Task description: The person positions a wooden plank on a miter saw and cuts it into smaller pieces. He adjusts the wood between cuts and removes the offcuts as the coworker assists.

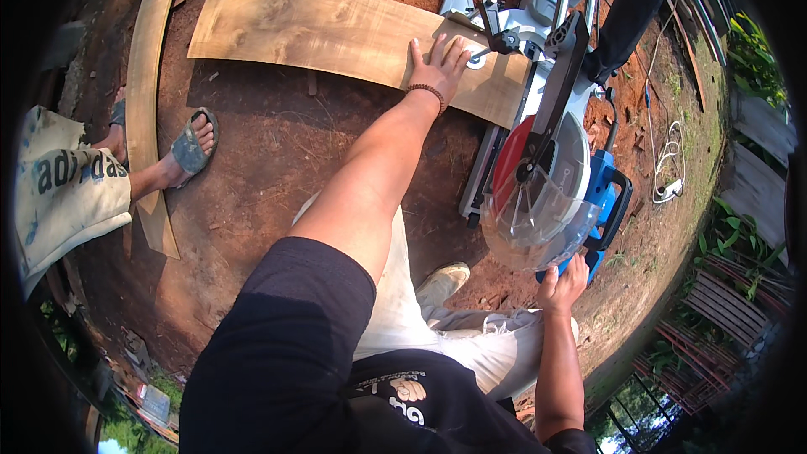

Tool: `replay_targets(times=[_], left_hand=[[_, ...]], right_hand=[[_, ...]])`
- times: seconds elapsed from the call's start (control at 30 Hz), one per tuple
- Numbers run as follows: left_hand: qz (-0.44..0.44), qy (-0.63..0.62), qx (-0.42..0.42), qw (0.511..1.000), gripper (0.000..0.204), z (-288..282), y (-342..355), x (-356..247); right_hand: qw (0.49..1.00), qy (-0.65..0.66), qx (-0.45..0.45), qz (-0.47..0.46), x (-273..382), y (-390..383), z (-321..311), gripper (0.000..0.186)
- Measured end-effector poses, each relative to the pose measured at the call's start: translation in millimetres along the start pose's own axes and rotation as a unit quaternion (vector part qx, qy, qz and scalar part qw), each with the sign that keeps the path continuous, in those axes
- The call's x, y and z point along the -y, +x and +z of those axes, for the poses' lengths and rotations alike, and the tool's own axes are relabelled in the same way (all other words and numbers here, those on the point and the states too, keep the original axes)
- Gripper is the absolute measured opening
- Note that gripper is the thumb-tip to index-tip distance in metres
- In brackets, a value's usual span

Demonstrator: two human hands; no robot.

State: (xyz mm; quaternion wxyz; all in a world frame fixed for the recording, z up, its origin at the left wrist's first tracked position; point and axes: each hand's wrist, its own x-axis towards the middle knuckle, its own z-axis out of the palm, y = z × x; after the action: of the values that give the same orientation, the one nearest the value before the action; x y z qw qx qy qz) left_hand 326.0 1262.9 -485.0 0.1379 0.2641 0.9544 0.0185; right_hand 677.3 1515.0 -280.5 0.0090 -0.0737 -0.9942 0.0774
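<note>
— Currently, where do the hands sit?
— Left hand [439,63] spread flat on the plank [336,34] across the miter saw [542,143]; right hand [561,282] seemingly curled round its blue handle [607,210].
— Hazard?
— Fingers near the blade [513,160]; plank could kick.

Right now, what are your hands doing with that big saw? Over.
Left hand flat on the long pale wooden board. Right hand gripping the blue-and-grey mitre saw handle, blade raised. A sandalled foot stands well clear.

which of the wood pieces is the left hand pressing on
The wide flat board lying across the miter saw; the left hand lies flat on it. The narrow curved plank lies untouched.
</note>
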Motion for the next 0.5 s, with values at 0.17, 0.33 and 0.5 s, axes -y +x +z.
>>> replay_targets(times=[0.17, 0.33, 0.5], left_hand=[[-0.011, 0.021, 0.011, 1.0, 0.073, 0.1, 1.1, -1.9], [-0.012, 0.026, 0.01, 1.0, 0.073, -0.8, 0.7, -2.4], [-0.01, 0.018, 0.01, 1.0, 0.072, -0.3, 0.7, -2.3]], right_hand=[[1.0, -0.005, -0.006, -0.001, 0.4, 1.1, 3.0, 0.06], [1.0, 0.007, -0.008, 0.0, 3.2, 5.4, 3.6, 0.059], [1.0, -0.006, -0.012, -0.003, 2.8, 7.3, 6.4, 0.058]])
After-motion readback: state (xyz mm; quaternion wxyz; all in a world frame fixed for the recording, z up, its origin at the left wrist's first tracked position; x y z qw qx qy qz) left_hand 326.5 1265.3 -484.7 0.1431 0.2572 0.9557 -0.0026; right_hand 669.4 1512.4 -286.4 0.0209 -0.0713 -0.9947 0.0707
